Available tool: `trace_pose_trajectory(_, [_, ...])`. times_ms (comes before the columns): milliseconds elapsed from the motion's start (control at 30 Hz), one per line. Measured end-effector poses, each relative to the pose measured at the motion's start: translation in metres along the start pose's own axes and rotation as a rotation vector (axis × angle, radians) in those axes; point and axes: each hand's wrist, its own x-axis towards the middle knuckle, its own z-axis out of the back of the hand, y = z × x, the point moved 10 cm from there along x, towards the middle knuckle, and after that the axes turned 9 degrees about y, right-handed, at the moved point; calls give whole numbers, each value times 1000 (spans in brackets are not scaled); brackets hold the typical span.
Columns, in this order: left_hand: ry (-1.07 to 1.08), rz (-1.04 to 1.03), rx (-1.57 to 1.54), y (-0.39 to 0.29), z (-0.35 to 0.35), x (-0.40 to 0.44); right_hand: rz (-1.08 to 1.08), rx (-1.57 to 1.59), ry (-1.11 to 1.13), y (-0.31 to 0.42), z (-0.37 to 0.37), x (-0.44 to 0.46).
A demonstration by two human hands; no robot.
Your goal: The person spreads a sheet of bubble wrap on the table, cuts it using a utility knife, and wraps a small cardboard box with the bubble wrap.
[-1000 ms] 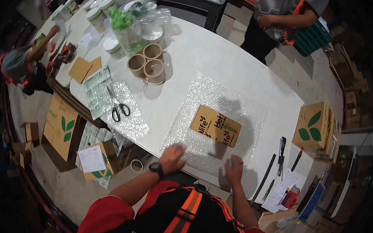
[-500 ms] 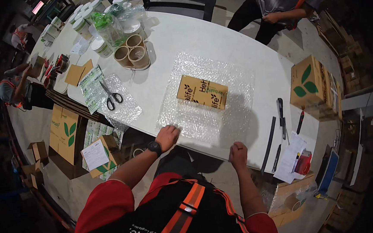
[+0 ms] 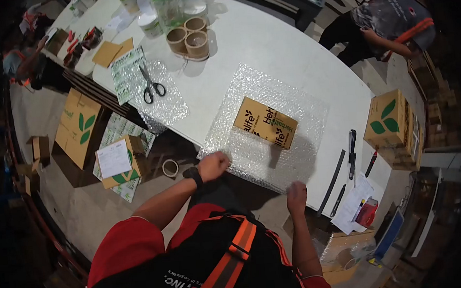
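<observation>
A brown printed parcel (image 3: 265, 123) lies on a sheet of bubble wrap (image 3: 228, 106) spread over the white table. At the sheet's near left corner, my left hand (image 3: 214, 166) is closed on the edge of the wrap. My right hand (image 3: 296, 195) is closed at the near right corner, slightly blurred, and also pinches the wrap's edge. Neither hand touches the parcel. The near edge of the wrap runs between the two hands along the table's edge.
Scissors (image 3: 151, 85) lie at the left, below cardboard tubes (image 3: 197, 43). A carton (image 3: 389, 125), a cutter (image 3: 352, 149), a black strip (image 3: 331, 182) and papers (image 3: 352, 205) are at the right. Co-workers (image 3: 398, 17) stand beyond the table.
The bubble wrap and parcel have shifted toward the table's near edge since a second ago. Both hands went from loose above the wrap to closed at its near corners. The camera view has turned.
</observation>
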Motion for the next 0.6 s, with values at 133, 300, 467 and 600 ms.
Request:
trace_pose_trajectory(133, [-394, 309, -937, 68, 12, 41, -652, 1154, -24, -49, -39, 68])
trace_pose_trajectory(300, [-121, 300, -842, 62, 5, 88, -634, 941, 212, -37, -78, 136])
trace_pose_trajectory(467, [-94, 268, -842, 61, 0, 84, -806, 1237, 161, -44, -103, 127])
trace_pose_trajectory(600, [-207, 258, -859, 72, 4, 79, -832, 1249, 150, -33, -99, 129])
